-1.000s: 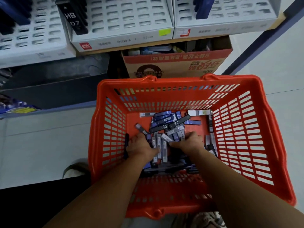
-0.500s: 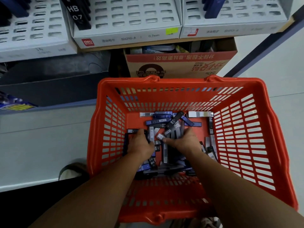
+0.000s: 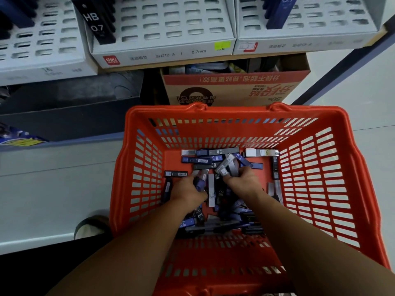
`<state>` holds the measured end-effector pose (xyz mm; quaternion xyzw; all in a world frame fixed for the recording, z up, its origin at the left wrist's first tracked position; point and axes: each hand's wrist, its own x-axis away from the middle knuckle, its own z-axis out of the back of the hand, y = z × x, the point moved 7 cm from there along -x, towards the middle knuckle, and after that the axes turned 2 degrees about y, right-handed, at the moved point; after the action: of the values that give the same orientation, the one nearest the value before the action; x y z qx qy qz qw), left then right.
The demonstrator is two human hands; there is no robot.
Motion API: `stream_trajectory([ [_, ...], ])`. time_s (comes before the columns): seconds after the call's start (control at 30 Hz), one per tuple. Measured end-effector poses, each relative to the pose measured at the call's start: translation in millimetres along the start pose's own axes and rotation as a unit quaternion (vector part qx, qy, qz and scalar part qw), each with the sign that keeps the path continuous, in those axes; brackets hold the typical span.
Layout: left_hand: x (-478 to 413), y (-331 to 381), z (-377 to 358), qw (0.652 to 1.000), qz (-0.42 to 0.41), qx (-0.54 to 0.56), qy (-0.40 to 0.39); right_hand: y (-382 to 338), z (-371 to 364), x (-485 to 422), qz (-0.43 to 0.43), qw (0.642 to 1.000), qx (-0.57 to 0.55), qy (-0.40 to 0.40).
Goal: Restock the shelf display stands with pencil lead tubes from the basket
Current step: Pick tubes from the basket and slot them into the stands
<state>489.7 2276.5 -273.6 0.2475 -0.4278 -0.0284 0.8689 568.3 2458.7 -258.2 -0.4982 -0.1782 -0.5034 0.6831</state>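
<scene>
Far left on the shelf is the left stand (image 3: pixel 42 50), with dark tubes only at its top edge. A blue packet (image 3: pixel 19 142) lies on the lower shelf below it. The toe of a shoe (image 3: pixel 92 228) sits on the floor just beside the orange basket (image 3: pixel 136 189).

Next along is the middle stand (image 3: pixel 171 28), labelled 0.7mm, with a black HB tube (image 3: pixel 94 20) standing in its left end. A cardboard box (image 3: pixel 230 88) sits under the shelf, just behind the basket.

The pencil lead tubes (image 3: pixel 203 160) lie loose on the basket floor, in a blue, black and grey mix.

The left hand (image 3: pixel 188 191) is down in the pile with its fingers curled round a couple of blue tubes (image 3: pixel 201 180). It is in about the same spot as half a second ago. One dark tube (image 3: pixel 175 173) lies crosswise just beyond its knuckles, as before.

The right hand (image 3: pixel 245 180) has changed more. It was flat in the pile and pinching one pale tube. Now it is raised a little and nearer the far wall, fingers closed on a fanned bunch of grey tubes (image 3: pixel 227 166) that points up and away. More orange floor shows between the wrists than a second ago.

A white tube (image 3: pixel 260 152) rests against the far wall, unmoved.

Far right is the right stand (image 3: pixel 320 24), with a blue tube (image 3: pixel 280 9) in it.
</scene>
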Motion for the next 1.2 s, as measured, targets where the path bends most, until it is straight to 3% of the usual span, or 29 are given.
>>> stream_trajectory([
  [0.1,8,6,-11,0.997,-0.022,-0.077,-0.022,15,-10,-17,0.004,0.998,0.058,0.030],
  [0.17,10,3,-13,0.997,-0.015,-0.065,-0.028,13,-11,-16,0.008,0.996,0.069,0.054],
  [0.3,10,-6,-5,0.997,0.033,0.050,-0.046,-1,-7,-6,-0.007,0.999,0.025,0.024],
  [0.43,22,-9,11,0.975,0.096,0.201,-0.013,-6,-6,-5,-0.003,1.000,0.028,0.011],
  [0.53,33,-8,15,0.963,0.116,0.243,-0.020,-5,-8,-3,0.000,1.000,0.008,0.003],
  [0.87,62,15,49,0.982,0.035,0.183,-0.023,-8,5,41,0.013,0.993,-0.027,-0.110],
  [1.0,85,29,68,0.981,0.010,0.191,-0.016,-21,23,70,0.006,0.979,-0.135,-0.154],
  [1.2,129,69,108,0.971,-0.072,0.227,-0.004,-81,44,139,0.079,0.957,-0.183,-0.212],
])
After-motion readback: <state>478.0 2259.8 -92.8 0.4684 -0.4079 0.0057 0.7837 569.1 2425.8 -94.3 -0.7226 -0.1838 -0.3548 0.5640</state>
